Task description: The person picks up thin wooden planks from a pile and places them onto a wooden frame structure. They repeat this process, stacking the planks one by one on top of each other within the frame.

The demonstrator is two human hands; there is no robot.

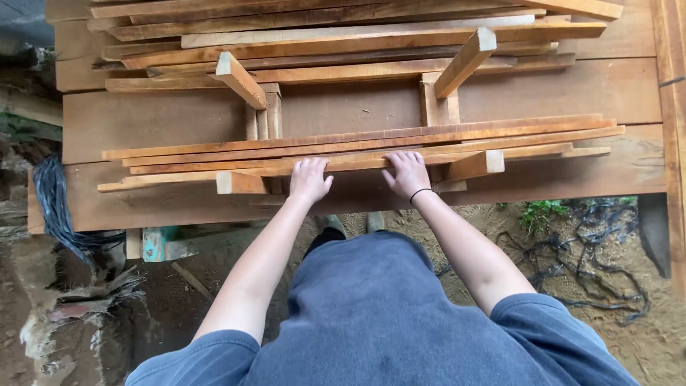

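My left hand (309, 179) and my right hand (406, 174) both rest, fingers curled, on the near edge of a stack of thin wooden slats (500, 136). The slats lie lengthwise on short wooden cross blocks (241, 183). A dark band circles my right wrist. Whether the fingers clamp a slat or only press on it is unclear.
A second, larger pile of slats (343, 43) lies farther back on two angled wooden supports (239, 78). Wide planks (600, 89) form the surface below. A dark cord tangle (607, 264) lies on the sandy ground at right, black sheeting (53, 207) at left.
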